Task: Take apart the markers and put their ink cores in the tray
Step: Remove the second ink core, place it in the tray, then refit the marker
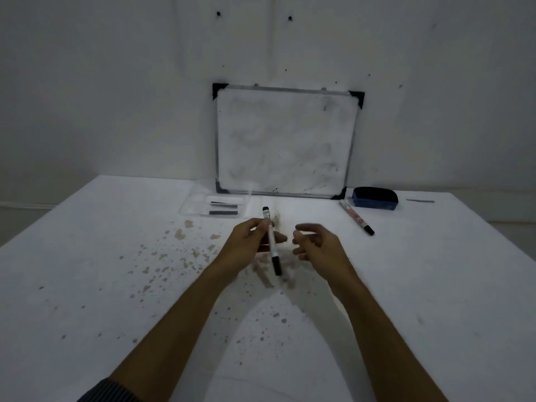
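Left hand (249,236) pinches a marker (272,242) above the table (87,256).
Right hand (316,242) loosely curled, empty; two cores (223,212) lie in the tray (188,208) near the far edge.

Open table (420,285) before hands; tray (214,205), whiteboard (285,143), eraser (374,198) behind.

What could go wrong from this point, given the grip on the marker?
1. The left hand alone pinches the marker in mid-air; the right hand is open beside it, so a slip could drop it onto the table.
2. The tablecloth is already spotted; pulling the core there could add ink stains.
3. The tray sits far back, so a core carried over could drip.
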`<action>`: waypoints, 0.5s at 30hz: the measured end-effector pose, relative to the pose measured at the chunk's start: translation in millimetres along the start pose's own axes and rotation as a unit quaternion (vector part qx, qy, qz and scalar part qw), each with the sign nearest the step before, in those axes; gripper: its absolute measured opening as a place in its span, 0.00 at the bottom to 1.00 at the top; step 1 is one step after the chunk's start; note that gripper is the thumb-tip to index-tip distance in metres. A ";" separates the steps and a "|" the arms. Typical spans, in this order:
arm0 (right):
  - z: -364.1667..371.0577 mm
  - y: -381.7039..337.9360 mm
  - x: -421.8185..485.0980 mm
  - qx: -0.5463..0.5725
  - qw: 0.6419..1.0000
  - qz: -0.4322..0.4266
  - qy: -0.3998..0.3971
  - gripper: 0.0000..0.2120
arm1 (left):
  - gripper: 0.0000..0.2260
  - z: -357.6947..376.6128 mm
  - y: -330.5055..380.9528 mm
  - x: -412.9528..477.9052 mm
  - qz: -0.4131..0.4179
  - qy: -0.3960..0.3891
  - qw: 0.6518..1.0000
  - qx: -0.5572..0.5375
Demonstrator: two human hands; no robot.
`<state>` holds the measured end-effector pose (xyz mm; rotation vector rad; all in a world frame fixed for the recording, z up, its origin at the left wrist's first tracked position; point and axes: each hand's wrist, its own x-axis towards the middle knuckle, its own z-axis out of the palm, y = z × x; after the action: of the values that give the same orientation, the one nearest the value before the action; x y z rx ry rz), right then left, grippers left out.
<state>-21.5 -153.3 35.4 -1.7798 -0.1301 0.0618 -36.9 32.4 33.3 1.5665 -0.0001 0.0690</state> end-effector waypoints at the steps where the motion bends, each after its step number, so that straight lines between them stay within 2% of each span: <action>1: -0.9 0.6 -7.5 -0.029 1.000 -0.001 -0.003 0.17 | 0.16 6.4 3.3 1.5 0.005 -0.002 1.000 -0.006; 3: -2.3 1.3 -20.4 -0.051 0.999 -0.010 0.015 0.18 | 0.16 22.4 8.3 5.5 0.010 -0.010 1.000 0.006; 8: -18.4 1.5 -31.8 -0.107 0.985 -0.031 0.130 0.19 | 0.16 58.7 11.4 19.0 0.024 -0.037 0.998 0.042; 12: -43.5 4.3 -26.1 -0.146 0.982 -0.032 0.112 0.19 | 0.18 79.2 7.2 37.0 0.029 -0.063 0.994 0.083; 15: -65.1 9.2 -10.1 -0.210 0.970 -0.017 0.120 0.16 | 0.26 86.0 -1.5 54.0 0.030 -0.058 0.981 0.185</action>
<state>-23.7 -219.7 39.9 -2.1902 0.0043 -0.2207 20.8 -51.2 34.6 1.9403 -0.1334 0.0253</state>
